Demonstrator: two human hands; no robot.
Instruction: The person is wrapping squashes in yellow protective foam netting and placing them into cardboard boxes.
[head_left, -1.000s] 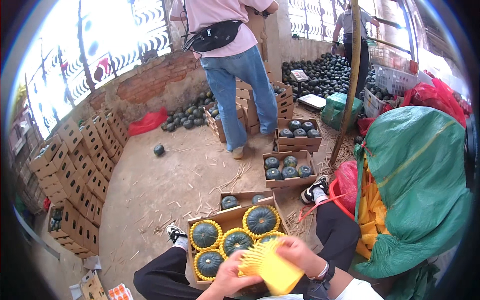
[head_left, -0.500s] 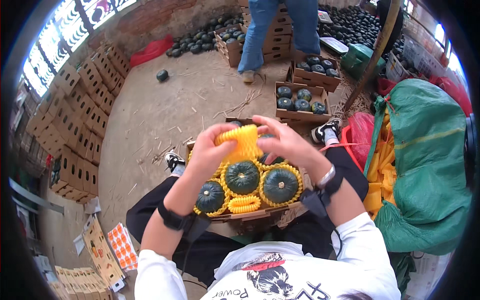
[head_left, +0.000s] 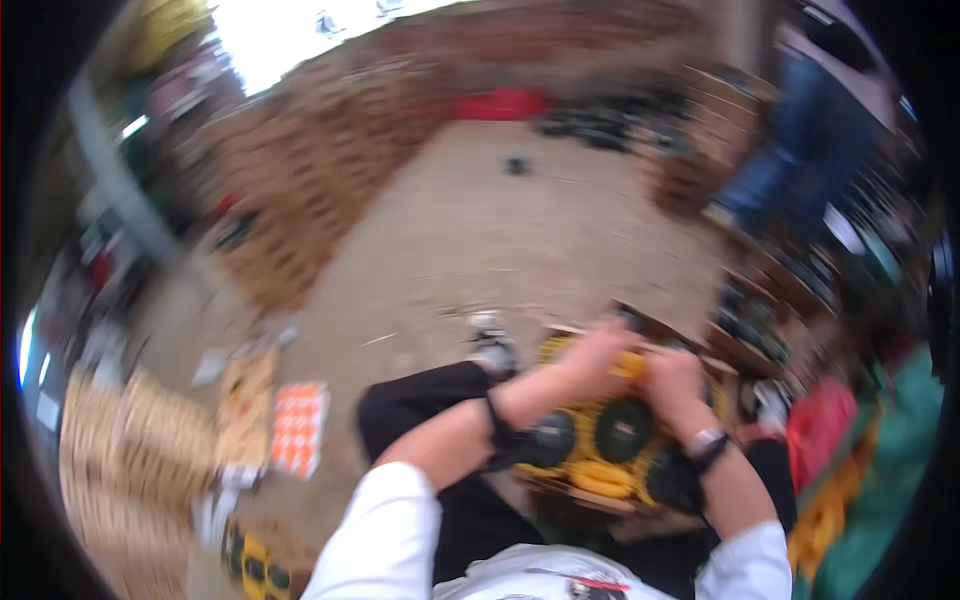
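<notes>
Between my two hands is a yellow foam net sleeve (head_left: 628,366), small and smeared by motion. My left hand (head_left: 597,358) closes on its left side and my right hand (head_left: 672,380) on its right, both over an open cardboard carton (head_left: 572,494) in front of my lap. Inside the carton sit dark green pumpkins in yellow foam nets, among them a middle pumpkin (head_left: 622,430), a left pumpkin (head_left: 550,438) and a right pumpkin (head_left: 674,476) partly behind my right wrist. A bunched yellow foam net (head_left: 602,478) lies at the carton's near side. My hands hide part of its far side.
Stacked cartons (head_left: 310,180) line the far left wall. An orange-patterned sheet (head_left: 298,428) and flat cartons (head_left: 130,430) are at lower left. Pumpkin-filled cartons (head_left: 745,325) and a green sack (head_left: 880,480) are on the right. A person in blue trousers (head_left: 795,150) stands far right.
My view has swung left, so the carton and hands now appear farther right and blurred. My hands have drawn closer together around the foam net, much less of which shows.
</notes>
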